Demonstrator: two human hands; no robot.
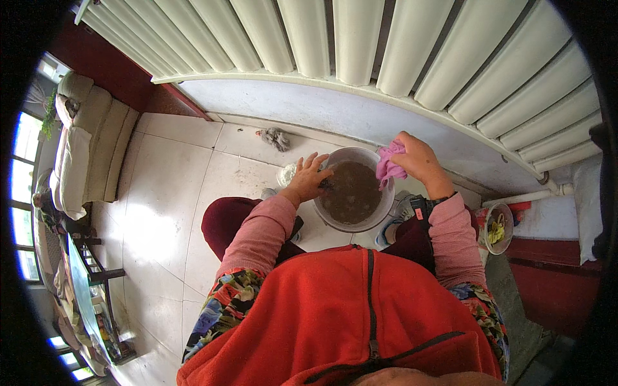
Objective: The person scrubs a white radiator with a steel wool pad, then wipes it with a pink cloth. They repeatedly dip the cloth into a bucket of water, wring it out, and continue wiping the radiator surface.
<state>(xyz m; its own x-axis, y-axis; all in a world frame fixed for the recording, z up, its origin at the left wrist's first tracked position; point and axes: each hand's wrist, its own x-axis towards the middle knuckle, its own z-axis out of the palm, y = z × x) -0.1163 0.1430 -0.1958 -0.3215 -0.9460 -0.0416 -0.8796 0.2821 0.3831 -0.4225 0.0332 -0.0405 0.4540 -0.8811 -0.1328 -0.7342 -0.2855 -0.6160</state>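
Note:
A round light-coloured basin of murky brown water stands on the tiled floor between my feet. My right hand grips a crumpled pink cloth over the basin's right rim. At the left rim is my left hand, its fingers spread apart. A small dark patch shows below its thumb; I cannot tell what it is. Partly hidden behind the left hand is a small container with whitish contents.
A white ribbed radiator runs along the wall ahead, above the basin. A grey fluffy bundle lies on the floor near the wall. To the right stands a clear bin with yellow scraps; to the left, a beige sofa.

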